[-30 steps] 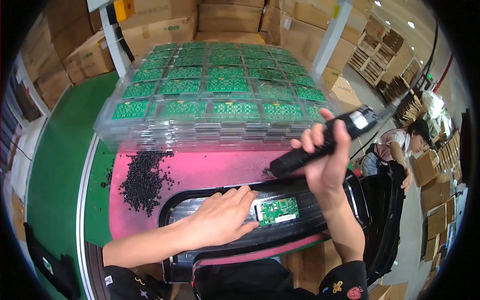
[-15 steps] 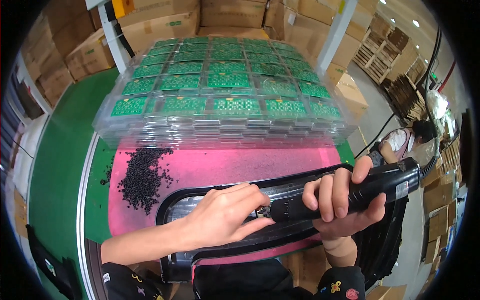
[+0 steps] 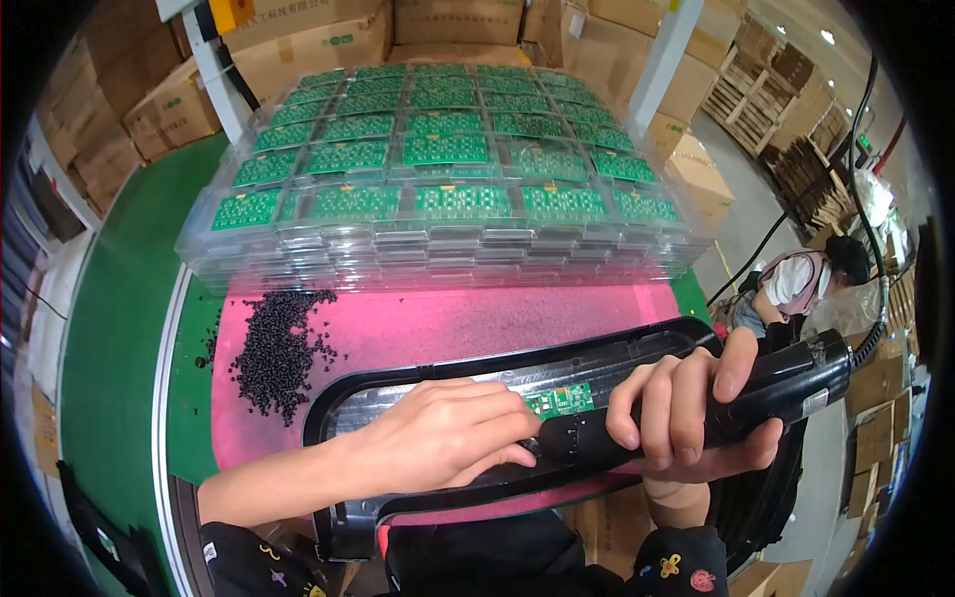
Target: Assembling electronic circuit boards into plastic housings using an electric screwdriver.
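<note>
The right hand [image 3: 686, 403] is wrapped around a black electric screwdriver [image 3: 696, 408], laid low over a small green circuit board [image 3: 560, 400] in the black plastic housing [image 3: 418, 383]. The left hand [image 3: 448, 438] presses flat beside it, gripping nothing. Brown cartons [image 3: 298, 40] with small green labels stand behind clear trays [image 3: 448, 214].

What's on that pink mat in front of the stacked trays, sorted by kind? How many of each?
Black plastic housing: 1
Green circuit board inside it: 1
Black power screwdriver, held over it in the right hand: 1
Pile of small black screws: 1
Total: 4
</note>
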Available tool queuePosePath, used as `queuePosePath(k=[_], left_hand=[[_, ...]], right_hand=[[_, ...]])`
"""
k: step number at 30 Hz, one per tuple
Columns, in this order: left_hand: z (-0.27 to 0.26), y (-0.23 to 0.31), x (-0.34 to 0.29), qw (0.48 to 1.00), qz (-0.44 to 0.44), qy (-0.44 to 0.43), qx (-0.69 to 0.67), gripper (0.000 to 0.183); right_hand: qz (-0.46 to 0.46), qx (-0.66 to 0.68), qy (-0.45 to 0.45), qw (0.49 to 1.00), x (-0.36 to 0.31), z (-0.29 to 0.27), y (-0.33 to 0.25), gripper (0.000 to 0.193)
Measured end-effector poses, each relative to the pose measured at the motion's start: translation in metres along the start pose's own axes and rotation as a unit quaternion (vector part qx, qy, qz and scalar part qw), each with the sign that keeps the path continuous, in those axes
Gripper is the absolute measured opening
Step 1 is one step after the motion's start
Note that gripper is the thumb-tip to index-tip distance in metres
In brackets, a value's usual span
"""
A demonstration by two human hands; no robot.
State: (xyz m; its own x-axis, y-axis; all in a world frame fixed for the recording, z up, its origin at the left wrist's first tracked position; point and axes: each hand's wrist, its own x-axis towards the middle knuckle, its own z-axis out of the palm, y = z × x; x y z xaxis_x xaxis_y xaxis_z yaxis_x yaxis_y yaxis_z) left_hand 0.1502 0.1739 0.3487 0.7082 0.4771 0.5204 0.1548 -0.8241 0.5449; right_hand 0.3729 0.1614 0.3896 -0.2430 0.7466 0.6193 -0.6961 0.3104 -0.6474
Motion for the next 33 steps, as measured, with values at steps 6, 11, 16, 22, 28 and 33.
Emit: queuePosePath(k=[6, 11, 16, 22, 28, 33], left_hand=[[-0.003, 0.001, -0.001, 0.996, 0.027, -0.032, 0.081, 0.025], [-0.002, 0.009, -0.002, 0.998, -0.018, 0.012, 0.054, 0.016], [-0.01, 0.01, 0.001, 0.969, -0.182, 0.088, -0.143, 0.005], [-0.004, 0.007, -0.002, 0.984, -0.131, 0.042, -0.111, 0.015], [-0.004, 0.005, -0.001, 0.98, -0.13, 0.038, -0.145, 0.017], [-0.005, 0.001, -0.003, 0.985, -0.089, 0.015, -0.144, 0.018]], right_hand=[[0.022, -0.031, -0.003, 0.999, -0.001, 0.005, -0.002, 0.039], [-0.015, -0.036, 0.043, 0.998, -0.006, 0.006, -0.003, 0.035], [-0.099, -0.018, 0.048, 0.994, -0.008, 0.012, -0.007, 0.032], [-0.188, -0.044, 0.053, 0.98, -0.009, 0.02, -0.01, 0.03], [-0.19, -0.026, 0.04, 0.981, -0.006, 0.026, -0.006, 0.03], [-0.2, -0.01, 0.008, 0.98, -0.006, 0.023, 0.001, 0.031]])
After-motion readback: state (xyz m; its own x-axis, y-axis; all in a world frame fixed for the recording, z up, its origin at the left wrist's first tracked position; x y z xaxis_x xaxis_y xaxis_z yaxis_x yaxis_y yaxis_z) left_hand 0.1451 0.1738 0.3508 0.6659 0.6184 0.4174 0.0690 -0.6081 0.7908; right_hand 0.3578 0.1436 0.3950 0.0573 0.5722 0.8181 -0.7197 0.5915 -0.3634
